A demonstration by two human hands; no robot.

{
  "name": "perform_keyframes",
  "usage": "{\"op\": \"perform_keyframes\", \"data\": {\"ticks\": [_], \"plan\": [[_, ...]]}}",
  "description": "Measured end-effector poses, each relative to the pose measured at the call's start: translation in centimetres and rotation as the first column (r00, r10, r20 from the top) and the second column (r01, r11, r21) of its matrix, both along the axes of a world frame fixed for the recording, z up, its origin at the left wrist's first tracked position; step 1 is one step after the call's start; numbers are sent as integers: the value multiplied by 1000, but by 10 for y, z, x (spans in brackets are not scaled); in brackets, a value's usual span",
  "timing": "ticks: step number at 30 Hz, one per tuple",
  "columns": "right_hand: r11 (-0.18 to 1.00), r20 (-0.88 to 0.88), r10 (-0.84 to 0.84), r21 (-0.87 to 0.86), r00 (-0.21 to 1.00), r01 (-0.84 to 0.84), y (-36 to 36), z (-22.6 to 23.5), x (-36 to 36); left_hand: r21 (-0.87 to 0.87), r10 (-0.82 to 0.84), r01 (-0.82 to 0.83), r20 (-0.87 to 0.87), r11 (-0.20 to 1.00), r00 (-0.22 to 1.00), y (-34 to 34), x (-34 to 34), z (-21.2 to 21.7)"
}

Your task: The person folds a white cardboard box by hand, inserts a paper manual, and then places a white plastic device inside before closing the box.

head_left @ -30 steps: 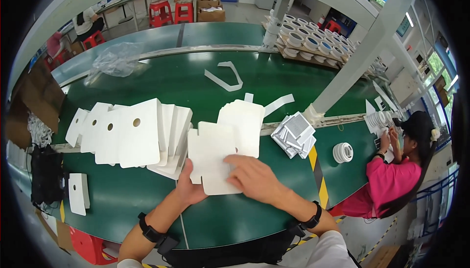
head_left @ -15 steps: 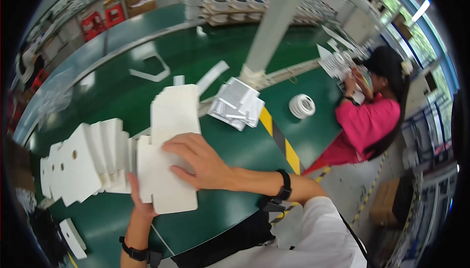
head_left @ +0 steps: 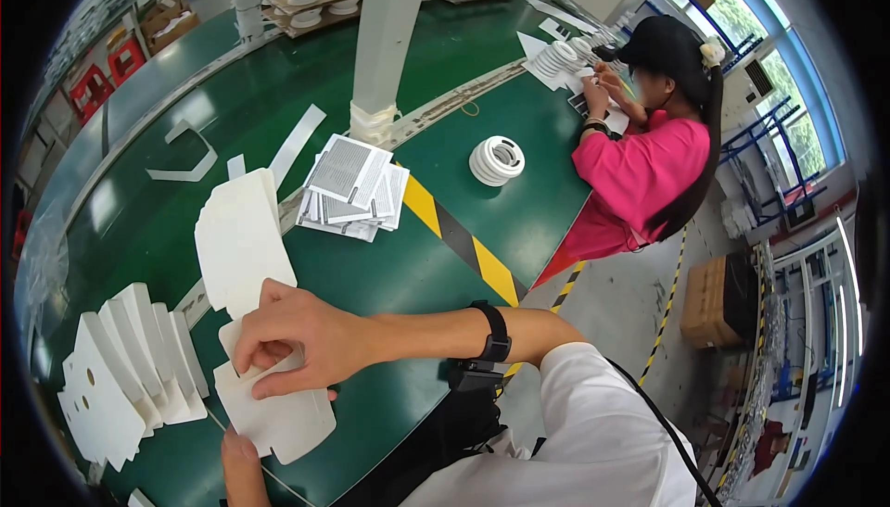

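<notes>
A flat white cardboard box blank (head_left: 243,234), with a long panel reaching away from me and a wider near end, is held tilted over the green table. My left hand (head_left: 241,465) grips its near edge from below, thumb against the edge; most of its fingers are hidden under the card, and a fingertip shows past its right side. On the top face rests my right hand (head_left: 311,335), fingers curled in against the middle of the card and thumb bent along it. Left of both hands stands a fanned row of similar white folded blanks (head_left: 139,359), some with round holes.
A stack of printed leaflets (head_left: 348,183) lies beyond my hands. White rings (head_left: 497,161) are piled right of the striped tape (head_left: 454,234). A post (head_left: 385,53) rises from the table. A person in pink (head_left: 640,164) works at the right. Paper strips (head_left: 297,141) lie farther back.
The view has swung to the right, so things sit farther left. My right hand's fingers have curled from lying flatter on the blank, and the blank has tilted.
</notes>
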State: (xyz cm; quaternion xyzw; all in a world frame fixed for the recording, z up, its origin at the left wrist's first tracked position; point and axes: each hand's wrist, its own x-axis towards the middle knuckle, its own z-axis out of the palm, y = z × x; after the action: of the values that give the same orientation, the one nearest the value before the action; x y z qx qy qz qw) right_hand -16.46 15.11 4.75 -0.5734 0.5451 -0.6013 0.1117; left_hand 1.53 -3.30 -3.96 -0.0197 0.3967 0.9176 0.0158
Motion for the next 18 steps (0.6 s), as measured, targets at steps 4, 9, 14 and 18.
{"op": "perform_keyframes", "data": {"ticks": [4,9,14,18], "plan": [[989,-7,118,88,993,-117,-1,3,-9,-26,-15,15,22,1000,1000,-2,1,-2],[959,-11,90,269,996,-84,-2,-4,-6,-52,-16,18,46,998,999,-3,2,-11],[909,-16,104,407,994,-88,-4,4,-5,-73,9,-2,103,997,995,-6,10,-16],[993,-362,-90,45,928,113,-11,-17,-13,-106,149,-120,341,987,928,-10,24,-28]]}}
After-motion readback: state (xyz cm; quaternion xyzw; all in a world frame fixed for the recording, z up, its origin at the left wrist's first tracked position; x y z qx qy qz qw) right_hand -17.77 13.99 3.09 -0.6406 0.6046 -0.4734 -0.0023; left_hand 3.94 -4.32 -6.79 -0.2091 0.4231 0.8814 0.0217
